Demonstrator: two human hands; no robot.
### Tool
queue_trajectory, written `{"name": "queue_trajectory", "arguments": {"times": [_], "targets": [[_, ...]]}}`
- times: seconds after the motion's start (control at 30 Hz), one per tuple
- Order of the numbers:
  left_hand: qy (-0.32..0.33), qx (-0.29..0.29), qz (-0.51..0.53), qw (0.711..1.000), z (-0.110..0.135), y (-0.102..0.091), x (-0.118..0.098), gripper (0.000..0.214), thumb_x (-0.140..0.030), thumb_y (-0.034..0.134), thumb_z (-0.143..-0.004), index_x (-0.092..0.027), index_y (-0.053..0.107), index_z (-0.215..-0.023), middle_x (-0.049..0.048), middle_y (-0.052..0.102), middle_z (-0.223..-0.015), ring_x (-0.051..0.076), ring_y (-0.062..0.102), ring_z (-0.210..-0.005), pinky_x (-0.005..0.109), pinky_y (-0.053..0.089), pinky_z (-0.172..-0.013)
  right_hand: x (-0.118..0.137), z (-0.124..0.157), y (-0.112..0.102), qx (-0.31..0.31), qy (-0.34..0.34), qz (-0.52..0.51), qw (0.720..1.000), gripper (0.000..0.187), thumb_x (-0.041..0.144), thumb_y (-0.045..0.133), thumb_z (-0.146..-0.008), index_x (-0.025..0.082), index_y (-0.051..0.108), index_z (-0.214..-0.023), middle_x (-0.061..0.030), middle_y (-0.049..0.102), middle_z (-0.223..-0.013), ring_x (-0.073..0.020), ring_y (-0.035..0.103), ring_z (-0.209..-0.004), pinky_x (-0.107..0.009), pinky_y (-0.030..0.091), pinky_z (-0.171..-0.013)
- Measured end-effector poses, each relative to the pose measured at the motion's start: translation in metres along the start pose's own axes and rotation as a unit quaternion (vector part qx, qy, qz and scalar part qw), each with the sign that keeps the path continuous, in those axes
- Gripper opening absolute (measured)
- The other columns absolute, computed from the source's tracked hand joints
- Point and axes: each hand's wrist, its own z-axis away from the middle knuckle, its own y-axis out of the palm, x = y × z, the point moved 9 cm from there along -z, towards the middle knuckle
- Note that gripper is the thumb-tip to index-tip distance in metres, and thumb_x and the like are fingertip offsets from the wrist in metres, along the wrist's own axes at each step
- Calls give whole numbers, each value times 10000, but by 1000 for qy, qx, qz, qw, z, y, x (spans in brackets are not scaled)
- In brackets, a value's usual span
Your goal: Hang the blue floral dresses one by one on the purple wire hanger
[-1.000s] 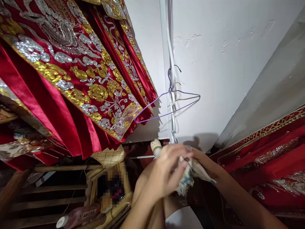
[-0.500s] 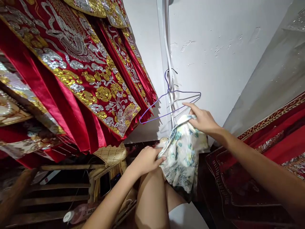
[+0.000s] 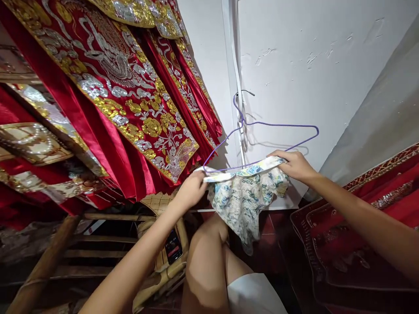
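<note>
A white skirt with a blue, green and yellow floral print is stretched out by its waistband. My left hand is closed on the left end of the waistband, by the hanger's lower left corner. The other end is pinched in my right hand, close to the hanger's bottom bar on the right. The purple wire hanger hangs by its hook against the wall, and its bottom bar runs along the top edge of the waistband. Whether the waistband lies in front of or around the bar is unclear.
Red costumes with gold and silver sequins hang at the left. Below them are a bamboo chair and a phone. A white strap runs down the wall. More red embroidered cloth is at the right.
Both hands have moved apart and up, spreading the skirt's waistband wide against the hanger's bottom bar. The hanger looks larger and has shifted right. The bottle at the lower left is out of sight.
</note>
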Motion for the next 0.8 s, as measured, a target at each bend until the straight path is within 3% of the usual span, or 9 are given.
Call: {"name": "queue_trajectory", "arguments": {"times": [0.1,0.17,0.27,0.37,0.5,0.57,0.67,0.73,0.8], "targets": [[18,-67,48,996,-26,-22,-1,124,-118,461,-844,-189,532,-772,151,656,-948,286,626,-935,415,513,-884,2,4,-8,-19,25,-47,998,360,150,501,-703,208,784,-919,-30,769,-796,-219,667,-721,-275,437,-607],[33,-107,91,990,-36,-38,-3,132,-86,456,-805,-183,544,-820,138,665,-962,275,629,-927,411,521,-876,8,5,-2,-3,38,-78,996,344,140,505,-693,203,776,-894,-26,770,-813,-226,679,-770,-274,460,-632],[49,-169,153,972,-41,-61,-7,351,-54,422,-801,-162,589,-1091,121,703,-1097,259,655,-1013,411,523,-933,25,7,16,52,40,-130,989,366,128,516,-712,220,779,-948,-14,786,-901,-236,702,-862,-279,504,-701],[93,-191,150,966,-48,-74,-21,664,-3,410,-746,-170,504,-1381,122,657,-1328,259,612,-1216,444,478,-1062,42,6,24,75,29,-160,984,376,128,519,-757,237,783,-1001,-7,791,-980,-238,709,-925,-293,527,-773],[146,-197,135,960,-66,-77,-45,693,3,395,-739,-151,539,-1399,125,661,-1335,262,598,-1246,474,449,-1114,39,9,20,75,47,-139,986,418,158,532,-793,249,780,-1117,-33,781,-1083,-207,688,-772,-305,530,-712],[128,-204,146,960,-74,-76,-46,631,-23,391,-762,-138,577,-1354,129,694,-1255,270,624,-1194,471,471,-1084,23,12,3,23,83,-115,990,534,209,565,-813,274,685,-1329,-58,765,-1123,-177,635,-649,-308,518,-641],[102,-212,169,957,-81,-73,-40,504,-100,401,-818,-132,616,-1272,140,687,-1252,284,620,-1184,455,474,-1061,-5,20,-47,-144,130,-79,978,804,288,658,-788,230,432,-1557,-53,737,-929,-187,601,-645,-314,505,-636],[99,-216,186,953,-82,-74,-38,412,-153,404,-847,-146,642,-1183,130,698,-1187,275,632,-1124,422,485,-1019,-19,22,-75,-194,154,-72,966,798,351,713,-761,161,499,-1506,-15,666,-747,-190,574,-641,-308,481,-624],[88,-224,195,951,-83,-78,-35,321,-187,401,-860,-171,658,-1051,105,705,-1062,257,642,-1020,386,495,-953,-25,15,-89,-150,175,-93,969,596,454,755,-738,128,715,-1236,4,606,-636,-168,526,-586,-290,433,-567]]}}
